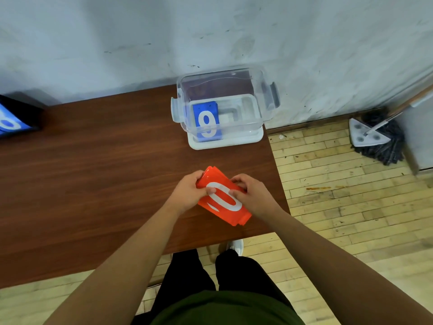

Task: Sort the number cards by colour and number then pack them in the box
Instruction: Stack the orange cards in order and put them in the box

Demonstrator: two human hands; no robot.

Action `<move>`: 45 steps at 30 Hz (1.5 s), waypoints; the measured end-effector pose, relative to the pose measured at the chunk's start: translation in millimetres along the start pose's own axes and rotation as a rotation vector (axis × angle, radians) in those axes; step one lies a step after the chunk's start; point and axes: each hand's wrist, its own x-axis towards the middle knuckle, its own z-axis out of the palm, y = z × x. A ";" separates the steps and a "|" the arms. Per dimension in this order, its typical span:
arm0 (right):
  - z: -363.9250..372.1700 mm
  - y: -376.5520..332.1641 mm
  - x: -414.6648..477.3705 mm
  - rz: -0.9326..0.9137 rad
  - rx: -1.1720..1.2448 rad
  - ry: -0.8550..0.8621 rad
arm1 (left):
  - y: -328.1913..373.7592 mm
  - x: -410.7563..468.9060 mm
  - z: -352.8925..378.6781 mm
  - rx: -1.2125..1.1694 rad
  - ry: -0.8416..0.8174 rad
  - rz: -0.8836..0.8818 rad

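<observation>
A stack of orange-red number cards [226, 200], with a white 0 on top, lies tilted near the table's right front corner. My left hand [191, 192] grips its left edge and my right hand [251, 195] grips its right edge. Behind them stands a clear plastic box [255, 109] resting on its white lid [248, 140]. Blue cards [207, 120] stand inside the box at its left side, the front one showing a white 9.
The brown wooden table [93, 172] ends just right of the box and my hands. A dark tablet or screen [14, 118] with a blue picture leans at the far left. A mop [377, 137] rests on the wooden floor at the right by the wall.
</observation>
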 end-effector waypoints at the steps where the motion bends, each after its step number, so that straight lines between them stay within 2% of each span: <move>1: -0.2 -1.0 2.1 0.017 0.023 0.030 | -4.9 0.2 -3.5 -0.058 0.031 -0.011; 5: -2.5 -4.0 7.7 0.086 0.131 0.128 | -21.3 -0.7 -15.1 -0.299 0.157 -0.040; 8: 8.7 -9.6 8.9 0.063 0.118 0.129 | -28.5 3.2 -19.0 -0.276 0.205 -0.054; 12: 36.8 -11.1 16.9 -0.044 -0.032 0.222 | -38.2 8.2 -31.7 -0.176 0.225 -0.024; 19: 86.0 7.8 25.5 -0.131 -0.205 0.222 | -79.1 5.7 -39.1 -0.040 0.007 0.117; 26: 109.2 5.0 27.1 -0.118 -0.226 0.290 | -82.0 9.8 -35.5 -0.013 0.028 0.124; 30: 115.7 -3.2 31.2 0.008 -0.275 0.328 | -71.1 17.5 -39.9 -0.023 0.020 0.106; 33: 120.8 -8.3 30.0 -0.019 -0.483 0.393 | -70.6 21.5 -45.5 0.066 -0.034 0.151; 35: 124.5 -12.3 29.6 -0.050 -0.609 0.355 | -71.6 22.7 -50.4 0.134 -0.087 0.201; 38: 125.2 -18.0 30.0 0.003 -0.630 0.252 | -75.7 24.4 -57.5 0.265 -0.126 0.213; 40: 121.0 -25.6 26.3 0.072 -0.521 0.197 | -76.3 22.1 -63.2 0.259 -0.054 0.206; 41: 117.0 -31.6 22.5 0.120 -0.378 0.192 | -73.4 19.4 -66.8 0.196 -0.009 0.186; 43: 107.7 -45.5 14.7 0.218 0.068 0.228 | -65.1 17.4 -74.1 -0.037 0.086 0.131; 45: 99.2 -66.0 11.5 0.275 0.465 0.275 | -48.3 15.5 -79.5 -0.248 0.103 0.066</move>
